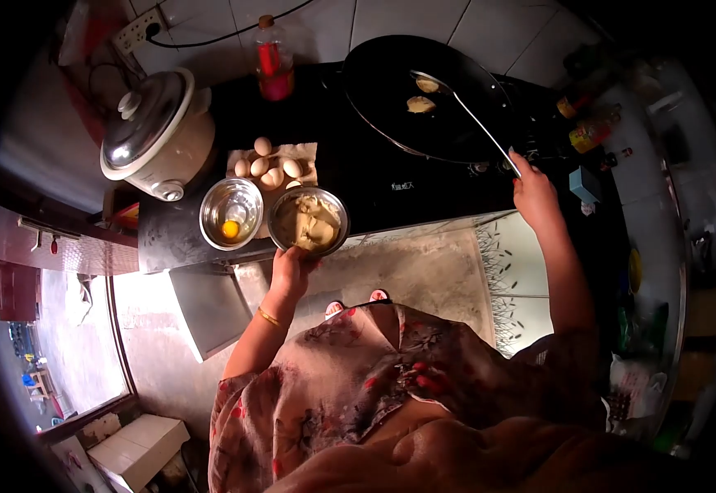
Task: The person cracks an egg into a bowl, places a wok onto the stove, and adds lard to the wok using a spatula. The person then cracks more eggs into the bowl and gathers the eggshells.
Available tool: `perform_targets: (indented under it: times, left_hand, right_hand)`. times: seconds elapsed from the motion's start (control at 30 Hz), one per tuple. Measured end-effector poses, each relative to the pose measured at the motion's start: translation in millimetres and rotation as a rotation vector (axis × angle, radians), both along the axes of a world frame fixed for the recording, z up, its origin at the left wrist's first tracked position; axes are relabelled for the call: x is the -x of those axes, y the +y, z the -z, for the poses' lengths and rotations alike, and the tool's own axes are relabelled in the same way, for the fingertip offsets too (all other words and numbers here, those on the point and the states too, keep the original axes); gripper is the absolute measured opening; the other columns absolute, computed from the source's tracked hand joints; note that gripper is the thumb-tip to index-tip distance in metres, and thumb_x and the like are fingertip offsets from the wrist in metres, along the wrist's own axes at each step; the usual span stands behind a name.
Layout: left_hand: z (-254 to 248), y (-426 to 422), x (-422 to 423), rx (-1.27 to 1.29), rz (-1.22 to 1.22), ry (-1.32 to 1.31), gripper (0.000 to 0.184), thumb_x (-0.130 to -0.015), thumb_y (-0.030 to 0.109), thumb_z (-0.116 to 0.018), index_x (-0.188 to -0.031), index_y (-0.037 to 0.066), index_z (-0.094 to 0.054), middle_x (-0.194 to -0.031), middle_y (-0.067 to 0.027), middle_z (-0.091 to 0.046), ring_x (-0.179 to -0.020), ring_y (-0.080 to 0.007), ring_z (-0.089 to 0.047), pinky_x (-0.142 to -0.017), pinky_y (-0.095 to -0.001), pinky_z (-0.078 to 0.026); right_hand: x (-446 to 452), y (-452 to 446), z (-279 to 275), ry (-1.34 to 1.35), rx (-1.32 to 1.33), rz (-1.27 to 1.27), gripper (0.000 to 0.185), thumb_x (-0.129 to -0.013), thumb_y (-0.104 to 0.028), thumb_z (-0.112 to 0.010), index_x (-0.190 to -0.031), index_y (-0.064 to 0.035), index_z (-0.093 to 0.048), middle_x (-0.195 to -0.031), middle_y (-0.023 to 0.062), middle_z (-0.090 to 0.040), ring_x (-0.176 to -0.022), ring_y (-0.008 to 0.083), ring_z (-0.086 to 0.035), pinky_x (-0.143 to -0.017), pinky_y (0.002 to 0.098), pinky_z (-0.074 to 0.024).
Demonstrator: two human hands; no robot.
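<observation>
My left hand [292, 271] grips the near rim of a steel bowl [345, 226] at the counter's front edge. Inside that bowl is a thick, pale yellow batter [315, 223]. My right hand [532, 191] is closed around the handle of a long metal spoon or ladle [481, 127]; its head reaches into a wide black wok [391, 135]. Two small golden fritter-like pieces [420, 104] lie in the wok, one partly covered by the utensil's head. Left of the batter, a second steel bowl [247, 205] holds a raw egg with its yolk [230, 229] whole.
Several eggs [259, 167] lie on a brown paper or cloth [306, 153] behind the bowls. A lidded white cooker [165, 152] stands left, a bottle with red contents [274, 70] at the back. A blue box [584, 186] sits right of my right hand.
</observation>
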State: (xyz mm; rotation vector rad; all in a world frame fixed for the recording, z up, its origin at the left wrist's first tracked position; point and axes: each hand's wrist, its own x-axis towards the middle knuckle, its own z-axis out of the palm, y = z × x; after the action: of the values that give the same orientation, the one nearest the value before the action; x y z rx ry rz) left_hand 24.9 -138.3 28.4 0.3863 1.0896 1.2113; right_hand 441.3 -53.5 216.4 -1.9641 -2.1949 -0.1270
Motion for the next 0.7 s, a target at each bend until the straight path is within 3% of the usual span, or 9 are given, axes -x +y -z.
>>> perform_targets:
  times: [0.13,0.47,0.67,0.7]
  left_hand:
    - [-4.2,0.1,6.3,0.084,-0.021,-0.102,0.035,-0.077,0.001,-0.042,-0.111,-0.003,-0.047,-0.090,-0.0169,-0.060,-0.065,-0.0261,-0.058,-0.053,-0.0341,-0.051]
    - [-5.9,-3.9,20.8,0.072,-0.016,-0.117,0.032,-0.078,0.003,-0.042,-0.109,-0.003,-0.049,-0.089,-0.0159,-0.061,-0.061,-0.0257,-0.059,-0.051,-0.0333,-0.051]
    - [-9.9,-2.3,20.7,0.082,0.017,-0.123,0.029,-0.081,0.005,-0.043,-0.108,-0.003,-0.050,-0.088,-0.0156,-0.061,-0.060,-0.0253,-0.058,-0.051,-0.0329,-0.051]
    - [-10.9,-2.5,20.6,0.082,0.016,-0.127,0.029,-0.081,0.005,-0.042,-0.108,-0.003,-0.050,-0.088,-0.0157,-0.061,-0.060,-0.0253,-0.058,-0.051,-0.0327,-0.051]
  right_hand:
    - [12.3,4.8,0.8,-0.177,0.029,0.055,0.059,-0.079,-0.002,-0.051,-0.135,-0.0153,-0.040,-0.092,0.0185,-0.060,-0.074,0.0369,-0.061,-0.067,0.0429,-0.0513]
    - [7.2,16.4,11.1,-0.297,0.092,0.068,0.062,-0.077,-0.001,-0.052,-0.136,-0.0126,-0.037,-0.093,0.0199,-0.060,-0.077,0.0347,-0.063,-0.069,0.0408,-0.0527]
    - [25.7,30.8,14.6,-0.365,0.190,0.112,0.061,-0.077,-0.002,-0.052,-0.136,-0.0074,-0.036,-0.106,0.0203,-0.056,-0.083,0.0359,-0.063,-0.073,0.0403,-0.0535]
    - [35.3,30.4,10.5,-0.355,0.216,0.132,0.060,-0.078,-0.002,-0.050,-0.136,-0.0065,-0.035,-0.115,0.0224,-0.049,-0.090,0.0374,-0.061,-0.077,0.0411,-0.0526]
